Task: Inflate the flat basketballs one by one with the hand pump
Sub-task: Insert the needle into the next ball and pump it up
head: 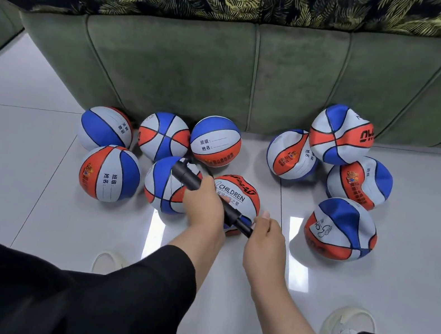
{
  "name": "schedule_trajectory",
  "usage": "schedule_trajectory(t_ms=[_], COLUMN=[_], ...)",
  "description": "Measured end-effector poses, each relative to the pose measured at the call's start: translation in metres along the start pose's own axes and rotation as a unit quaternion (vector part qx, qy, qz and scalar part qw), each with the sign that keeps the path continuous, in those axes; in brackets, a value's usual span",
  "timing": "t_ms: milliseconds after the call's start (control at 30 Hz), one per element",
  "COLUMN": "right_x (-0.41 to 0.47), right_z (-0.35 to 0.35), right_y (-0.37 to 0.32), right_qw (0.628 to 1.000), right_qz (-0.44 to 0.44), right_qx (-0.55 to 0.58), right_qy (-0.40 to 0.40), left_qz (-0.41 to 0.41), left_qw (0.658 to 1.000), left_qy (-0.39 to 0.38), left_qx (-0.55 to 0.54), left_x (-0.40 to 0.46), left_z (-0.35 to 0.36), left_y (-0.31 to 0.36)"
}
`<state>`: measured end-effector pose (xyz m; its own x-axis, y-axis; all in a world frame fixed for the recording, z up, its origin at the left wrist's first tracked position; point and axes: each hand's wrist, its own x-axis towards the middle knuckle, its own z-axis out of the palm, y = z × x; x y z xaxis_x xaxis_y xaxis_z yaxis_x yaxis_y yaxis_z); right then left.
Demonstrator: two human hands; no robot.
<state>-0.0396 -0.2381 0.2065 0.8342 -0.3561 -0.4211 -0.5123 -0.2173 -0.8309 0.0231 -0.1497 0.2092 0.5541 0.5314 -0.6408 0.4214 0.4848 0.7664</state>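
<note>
The slim black plastic hand pump (pixel 197 189) slants over a round red, white and blue rubber basketball (pixel 237 196) on the glossy white tile floor (pixel 17 190). The left hand (pixel 204 202) grips its barrel; the right hand (pixel 266 234) clasps the handle end. Four crumpled flat basketballs (pixel 341 229) sit right, near the green velvet sofa (pixel 200 75).

bright, even indoor light | glare patches on glossy floor tiles (pixel 156 229) | soft shadows under balls (pixel 110 173) | wide-angle bending at edges | sharp focus
</note>
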Motion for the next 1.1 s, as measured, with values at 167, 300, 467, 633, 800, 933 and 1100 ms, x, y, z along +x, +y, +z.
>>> schedule_trajectory(t_ms=[167,300,467,633,800,933,1100], right_x=[0.002,0.002,0.006,0.007,0.006,0.006,0.005], right_z=[0.007,0.011,-0.002,-0.006,-0.002,0.004,0.002], right_y=[-0.009,-0.01,-0.002,-0.002,-0.011,-0.015,-0.015], right_qw=[1.0,0.998,1.0,1.0,1.0,1.0,1.0], right_qz=[-0.007,-0.002,-0.006,-0.012,-0.016,-0.016,-0.017], right_qx=[0.02,0.042,0.023,-0.014,-0.006,0.0,0.008], right_qy=[-0.013,-0.035,0.002,0.006,-0.005,-0.015,-0.016], left_qz=[0.004,-0.001,0.0,-0.016,-0.025,-0.03,-0.003], left_qw=[1.0,1.0,1.0,0.999,0.999,0.999,1.0], left_qy=[-0.005,-0.015,0.018,0.025,0.013,0.001,0.001], left_qx=[-0.022,-0.007,0.0,-0.015,-0.019,-0.024,-0.009], left_x=[-0.014,-0.011,0.016,0.018,-0.008,-0.016,-0.004], left_z=[0.007,0.002,-0.001,-0.002,0.007,0.008,0.004], left_y=[-0.003,0.006,0.02,0.015,0.0,-0.001,0.015])
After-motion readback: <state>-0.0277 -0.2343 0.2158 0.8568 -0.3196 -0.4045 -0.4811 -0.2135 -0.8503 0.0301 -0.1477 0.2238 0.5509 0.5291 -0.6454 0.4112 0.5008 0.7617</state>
